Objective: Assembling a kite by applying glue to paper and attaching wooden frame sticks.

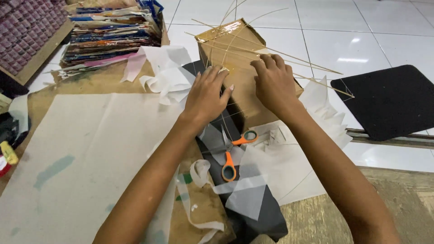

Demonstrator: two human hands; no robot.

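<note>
Cardboard box (239,68) under both palm-down hands: left hand (205,97) pinches a thin bamboo stick (280,56); right hand (273,83) presses, fingers curled, grasp unclear.

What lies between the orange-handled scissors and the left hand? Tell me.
In the head view, between the scissors and the left hand lie only translucent white paper scraps on a black sheet, crossed by the left forearm.

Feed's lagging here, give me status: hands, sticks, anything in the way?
Left hand and right hand on thin bamboo sticks atop cardboard box. Orange scissors lie below, clear.
</note>
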